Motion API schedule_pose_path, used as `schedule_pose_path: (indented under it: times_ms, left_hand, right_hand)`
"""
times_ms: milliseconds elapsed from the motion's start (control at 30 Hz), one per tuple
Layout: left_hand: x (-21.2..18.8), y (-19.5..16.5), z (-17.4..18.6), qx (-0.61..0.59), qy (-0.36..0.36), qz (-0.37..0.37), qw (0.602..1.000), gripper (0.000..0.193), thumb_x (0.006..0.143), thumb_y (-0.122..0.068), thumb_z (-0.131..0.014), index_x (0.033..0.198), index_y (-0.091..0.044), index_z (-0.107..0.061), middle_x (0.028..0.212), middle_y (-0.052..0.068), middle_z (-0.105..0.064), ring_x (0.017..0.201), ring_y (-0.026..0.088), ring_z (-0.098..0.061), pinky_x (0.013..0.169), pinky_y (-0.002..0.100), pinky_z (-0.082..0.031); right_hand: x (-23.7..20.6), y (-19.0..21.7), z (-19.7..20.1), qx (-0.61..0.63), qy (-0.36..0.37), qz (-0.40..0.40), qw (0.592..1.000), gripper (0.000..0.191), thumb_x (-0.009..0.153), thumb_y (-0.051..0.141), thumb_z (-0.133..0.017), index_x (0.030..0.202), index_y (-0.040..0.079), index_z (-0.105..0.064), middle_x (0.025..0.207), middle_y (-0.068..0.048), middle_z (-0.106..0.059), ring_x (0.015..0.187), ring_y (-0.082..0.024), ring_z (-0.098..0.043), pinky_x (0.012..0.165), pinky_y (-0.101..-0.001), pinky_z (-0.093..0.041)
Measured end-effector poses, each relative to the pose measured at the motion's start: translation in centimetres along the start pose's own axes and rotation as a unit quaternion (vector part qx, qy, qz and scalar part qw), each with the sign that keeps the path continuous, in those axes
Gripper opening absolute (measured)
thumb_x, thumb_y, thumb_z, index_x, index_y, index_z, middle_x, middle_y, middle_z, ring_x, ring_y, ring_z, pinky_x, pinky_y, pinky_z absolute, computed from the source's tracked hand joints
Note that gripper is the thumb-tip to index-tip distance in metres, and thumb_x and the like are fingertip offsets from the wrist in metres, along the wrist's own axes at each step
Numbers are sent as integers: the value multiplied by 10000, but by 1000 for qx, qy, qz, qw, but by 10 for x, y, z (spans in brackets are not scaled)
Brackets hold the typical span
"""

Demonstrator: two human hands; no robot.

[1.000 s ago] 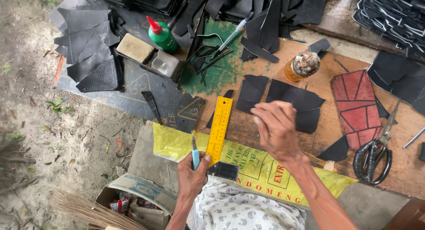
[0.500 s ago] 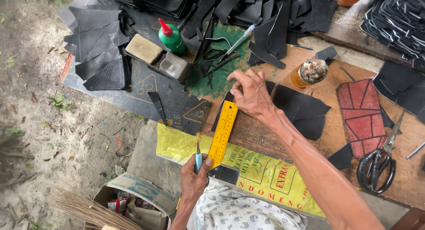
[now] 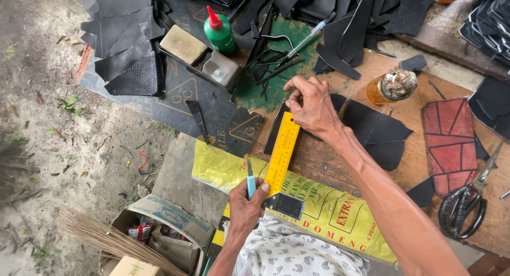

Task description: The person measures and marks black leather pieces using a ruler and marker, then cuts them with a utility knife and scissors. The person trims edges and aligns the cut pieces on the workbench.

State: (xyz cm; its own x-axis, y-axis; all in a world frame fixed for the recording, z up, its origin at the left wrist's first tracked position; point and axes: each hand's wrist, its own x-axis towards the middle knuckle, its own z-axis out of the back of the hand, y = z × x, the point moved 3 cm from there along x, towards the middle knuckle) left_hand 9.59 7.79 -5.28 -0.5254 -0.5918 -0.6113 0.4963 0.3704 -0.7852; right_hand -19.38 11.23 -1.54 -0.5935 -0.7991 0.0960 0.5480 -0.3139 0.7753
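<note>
While dry ground with a cardboard box (image 3: 159,223) and a bundle of straw (image 3: 101,239) fills the left side beyond the workbench's left edge, black leather scraps (image 3: 125,48) lie heaped at the bench's far left corner, with a tan block (image 3: 183,44) and a green glue bottle (image 3: 220,33) with a red nozzle just to their right. Near the front edge, the left hand (image 3: 245,209) is closed around a blue-handled knife (image 3: 251,184), its thumb pressing the near end of a yellow ruler (image 3: 282,151) that lies over a yellow printed plastic sheet (image 3: 319,207). That ruler runs away from the front edge toward the middle of the bench, where the right hand (image 3: 311,106) rests on its far end with fingers bent and fingertips down, on a black leather piece (image 3: 372,132). Further right stand an amber jar (image 3: 390,86) with a crusted top and a red pad (image 3: 450,143) marked with dark lines. Black-handled scissors (image 3: 467,207) lie near the right edge.
</note>
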Motion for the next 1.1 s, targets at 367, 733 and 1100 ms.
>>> schedule_pose_path:
  times_ms: [367, 733, 1100]
  left_hand:
    - [11, 6, -8, -130, 36, 42, 990, 287, 899, -212, -748, 1001, 53, -706, 619, 45, -639, 366, 65, -466, 315, 231, -327]
    - [12, 1, -17, -103, 14, 13, 995, 295, 906, -209, -746, 1014, 64, -720, 602, 45, -652, 372, 68, -485, 318, 232, -340]
    - [13, -5, -20, -98, 5, 6, 995, 280, 896, -197, -753, 1011, 56, -726, 601, 51, -654, 368, 70, -487, 314, 230, -334]
  right_hand:
    - [22, -33, -1, 116, 96, -98, 984, 191, 848, 98, -646, 1035, 60, -665, 678, 0, -688, 839, -117, -742, 719, -383, -554]
    - [50, -13, 7, -60, 188, -119, 973, 319, 720, 64, -831, 999, 9, -685, 696, -101, -743, 699, -225, -726, 959, -430, -449]
    - [-2, -3, 54, -27, -10, -19, 999, 81, 926, 74, -696, 993, 50, -735, 906, -67, -720, 844, -209, -595, 881, -397, -474]
